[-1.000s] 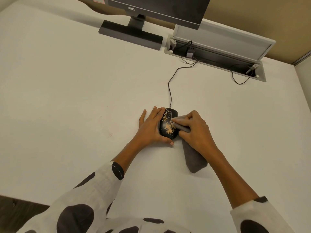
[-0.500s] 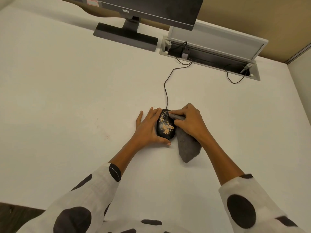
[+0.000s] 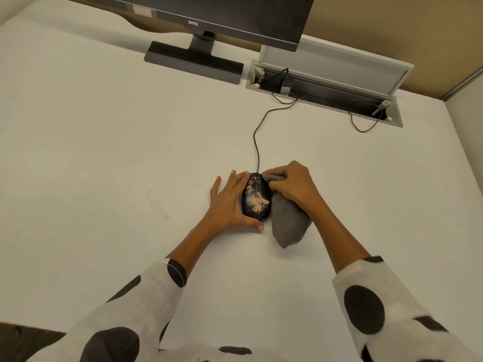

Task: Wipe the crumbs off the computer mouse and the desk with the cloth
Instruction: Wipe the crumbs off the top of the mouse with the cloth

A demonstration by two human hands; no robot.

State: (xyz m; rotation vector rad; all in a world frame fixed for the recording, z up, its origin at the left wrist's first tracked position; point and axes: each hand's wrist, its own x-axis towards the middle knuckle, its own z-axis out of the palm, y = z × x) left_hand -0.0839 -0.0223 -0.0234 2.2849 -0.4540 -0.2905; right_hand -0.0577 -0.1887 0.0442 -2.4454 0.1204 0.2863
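A black wired computer mouse (image 3: pixel 254 208) lies on the white desk (image 3: pixel 104 152), its top sprinkled with tan crumbs (image 3: pixel 257 201). My left hand (image 3: pixel 228 202) cups the mouse's left side, thumb curled under its near end. My right hand (image 3: pixel 294 185) is closed on a grey cloth (image 3: pixel 287 223), pressing its bunched end against the mouse's far right edge; the rest of the cloth trails on the desk toward me. A few crumbs (image 3: pixel 236 169) lie on the desk just beyond my left fingertips.
The mouse cable (image 3: pixel 257 142) runs away to an open cable tray (image 3: pixel 326 92) at the back right. A black monitor (image 3: pixel 209 11) on its flat stand (image 3: pixel 193 61) is at the back. A partition wall borders the desk's right side.
My right hand has slid the cloth from the middle of the mouse up to its far right edge. The left hand has stayed on the mouse. The camera has shifted slightly.
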